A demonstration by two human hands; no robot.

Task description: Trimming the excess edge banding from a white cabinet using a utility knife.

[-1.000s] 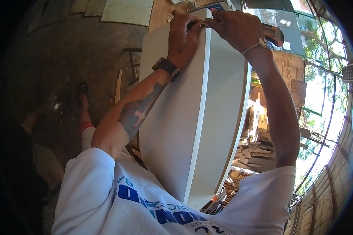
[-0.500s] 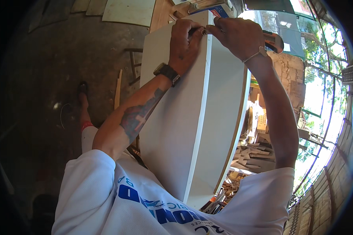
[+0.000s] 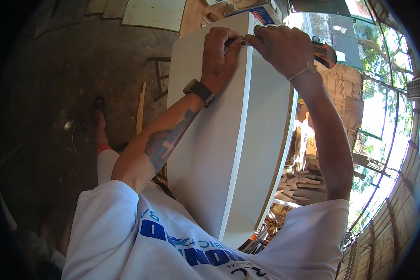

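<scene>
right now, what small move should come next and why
Perhaps slide the right hand slightly along the white panel's narrow edge toward its near end: both hands crowd close together by the far end, leaving most of that edge uncovered.

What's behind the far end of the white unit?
Past it, a blue-sided box and, to its left, a brown wooden surface show. Whatever the white unit and right hand cover there can't be seen.

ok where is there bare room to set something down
Bare: the white panel, between left forearm and pale edge; the floor, between boards and foot. Crowded: the panel's far end, where left hand and right hand sit close, and the scrap wood rightward.
</scene>
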